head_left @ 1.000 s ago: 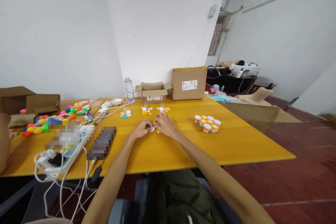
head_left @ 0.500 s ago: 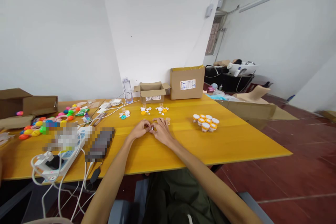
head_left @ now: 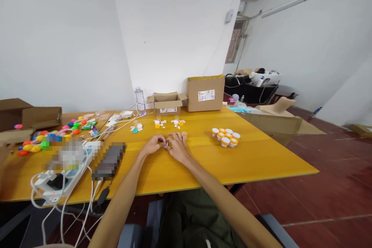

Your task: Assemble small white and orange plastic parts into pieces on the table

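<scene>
Hands (head_left: 154,144) (head_left: 177,148), curled nearly closed, together pinch 1 small white piece (head_left: 166,144) over the table (head_left: 247,159).

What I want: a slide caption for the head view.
Left hand and right hand together at a small white part over a yellow table, orange-and-white tubs clustered to the right.

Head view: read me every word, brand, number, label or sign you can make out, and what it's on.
No text can be read.
Larger label on the large cardboard box: print and blue handwriting, too small and blurred.
Smaller label on the small open box: dark print, too small and blurred.
Green packet: any print too small to tell.
Orange and white tubs: no words made out.
</scene>
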The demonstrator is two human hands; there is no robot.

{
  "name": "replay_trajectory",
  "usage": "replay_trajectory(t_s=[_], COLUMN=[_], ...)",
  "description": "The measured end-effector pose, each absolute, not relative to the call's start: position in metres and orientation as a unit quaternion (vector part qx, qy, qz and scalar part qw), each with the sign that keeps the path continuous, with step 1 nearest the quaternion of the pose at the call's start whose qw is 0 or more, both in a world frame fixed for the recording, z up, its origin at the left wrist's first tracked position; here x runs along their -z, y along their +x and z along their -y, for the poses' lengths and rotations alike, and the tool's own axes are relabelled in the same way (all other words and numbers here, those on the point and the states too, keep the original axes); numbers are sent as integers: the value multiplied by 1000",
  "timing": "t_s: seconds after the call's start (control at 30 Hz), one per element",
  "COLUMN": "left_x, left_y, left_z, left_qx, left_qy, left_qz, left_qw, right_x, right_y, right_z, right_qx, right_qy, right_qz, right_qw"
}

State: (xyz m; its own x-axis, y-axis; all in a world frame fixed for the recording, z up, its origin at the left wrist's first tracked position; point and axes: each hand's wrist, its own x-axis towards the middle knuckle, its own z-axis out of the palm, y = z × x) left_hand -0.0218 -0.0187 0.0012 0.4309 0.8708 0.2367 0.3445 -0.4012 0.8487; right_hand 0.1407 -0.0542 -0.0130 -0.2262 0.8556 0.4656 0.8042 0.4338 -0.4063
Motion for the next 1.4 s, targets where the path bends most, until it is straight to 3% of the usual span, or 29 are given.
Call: replay_trajectory(t_s=[0.4, 0.9, 1.13, 1.4], left_x=[0, -6, -4, -11], left_y=[-23, -23, -23, -11], left_z=[18, 21, 20, 26], left_qx=[-356, -348, -348, -379], left_qy=[749, 765, 761, 790], left_qz=[-385, -408, -414, -410], left_qw=[405, 356, 357, 254], right_x=[11, 9, 11, 12], right_y=[140, 141, 151, 170], right_z=[56, 57, 61, 62], right_qx=[-47, -47, -13, -4], right_qy=[-528, -523, -503, -559], right_qz=[782, 785, 782, 736], right_qw=[329, 328, 368, 382])
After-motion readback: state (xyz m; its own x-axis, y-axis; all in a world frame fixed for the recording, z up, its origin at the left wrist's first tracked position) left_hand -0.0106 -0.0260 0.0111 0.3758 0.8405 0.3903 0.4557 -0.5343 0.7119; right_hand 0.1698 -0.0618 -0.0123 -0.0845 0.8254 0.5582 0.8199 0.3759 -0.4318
